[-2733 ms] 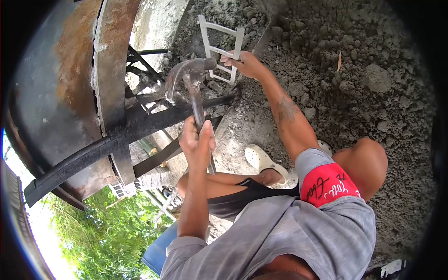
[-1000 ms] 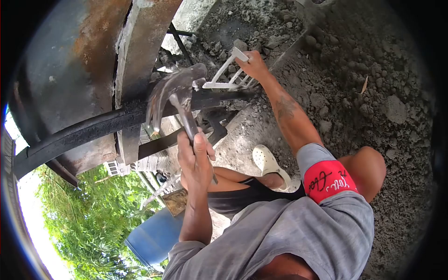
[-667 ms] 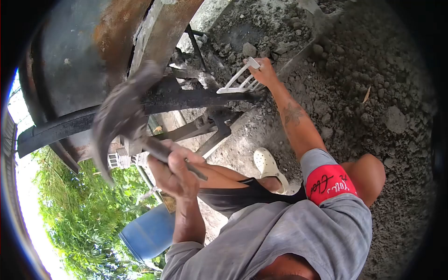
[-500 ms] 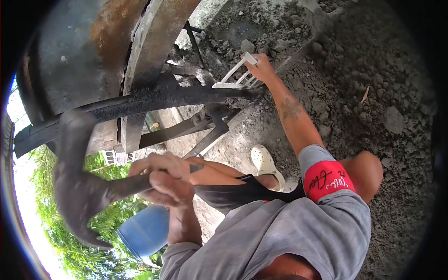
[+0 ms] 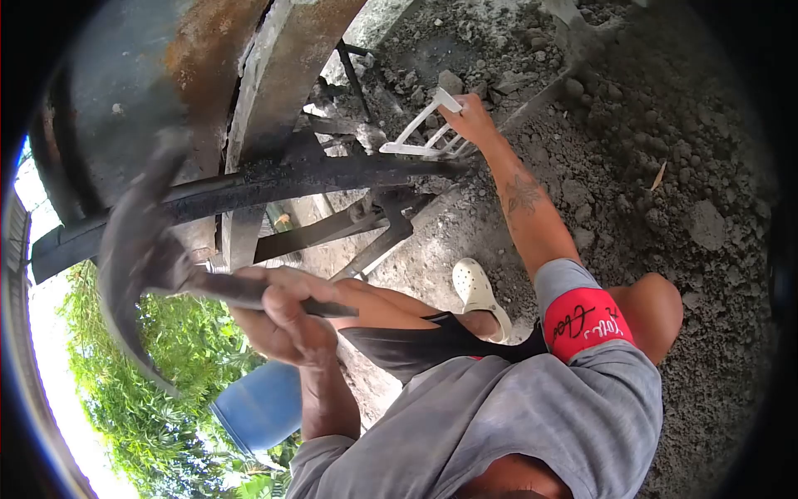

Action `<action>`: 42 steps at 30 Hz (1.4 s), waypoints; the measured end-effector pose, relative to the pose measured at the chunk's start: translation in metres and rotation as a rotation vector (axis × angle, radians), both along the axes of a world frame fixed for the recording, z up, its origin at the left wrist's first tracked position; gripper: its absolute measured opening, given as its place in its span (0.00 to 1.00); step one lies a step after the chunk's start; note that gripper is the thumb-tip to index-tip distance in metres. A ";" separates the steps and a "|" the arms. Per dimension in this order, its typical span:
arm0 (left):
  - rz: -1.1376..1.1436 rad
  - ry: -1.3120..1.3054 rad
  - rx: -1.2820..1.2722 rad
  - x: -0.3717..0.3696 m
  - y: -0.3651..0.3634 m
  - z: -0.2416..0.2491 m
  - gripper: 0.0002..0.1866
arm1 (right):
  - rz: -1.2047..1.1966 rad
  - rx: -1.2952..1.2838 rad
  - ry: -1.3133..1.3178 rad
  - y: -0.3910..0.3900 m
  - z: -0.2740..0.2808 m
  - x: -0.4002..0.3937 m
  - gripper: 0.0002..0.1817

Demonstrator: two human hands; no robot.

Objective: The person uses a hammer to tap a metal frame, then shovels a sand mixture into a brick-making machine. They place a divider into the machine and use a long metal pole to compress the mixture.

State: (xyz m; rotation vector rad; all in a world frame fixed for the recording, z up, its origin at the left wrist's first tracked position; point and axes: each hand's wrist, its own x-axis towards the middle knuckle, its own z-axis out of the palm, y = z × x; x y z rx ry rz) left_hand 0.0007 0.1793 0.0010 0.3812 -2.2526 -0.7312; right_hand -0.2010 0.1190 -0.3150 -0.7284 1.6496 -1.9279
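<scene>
My left hand (image 5: 287, 320) is closed around the handle of a claw hammer (image 5: 137, 258), raised at the left with its curved claw hanging downward and slightly blurred. Farther off, my right hand (image 5: 471, 116) grips the corner of a white slatted frame (image 5: 424, 150), possibly plastic. Its lower edge meets or lies just behind a blackened beam (image 5: 316, 175); contact is hard to tell. The hammer head overlaps the beam's left part in the view, nearer the camera.
A large rusty metal sheet (image 5: 133, 100) stands beyond the beam. Rubble and loose grey soil (image 5: 632, 158) cover the right side. A blue barrel (image 5: 262, 407) is at lower left beside green plants (image 5: 166, 333). My pale clog (image 5: 474, 287) rests on the ground.
The hammer has turned in my left hand, its claw swinging left and up, and more of the handle's end shows. My right hand and the white frame stay nearly where they were.
</scene>
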 end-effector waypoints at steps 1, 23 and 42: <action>-0.090 0.162 0.113 -0.003 0.003 0.011 0.17 | -0.016 0.001 0.017 -0.001 -0.002 0.002 0.11; 0.375 -0.783 -0.401 0.034 -0.017 -0.093 0.17 | -0.056 -0.143 0.159 -0.009 -0.021 0.018 0.12; -0.087 0.045 0.464 0.022 -0.005 -0.016 0.19 | -0.042 -0.143 0.152 0.000 -0.021 0.006 0.06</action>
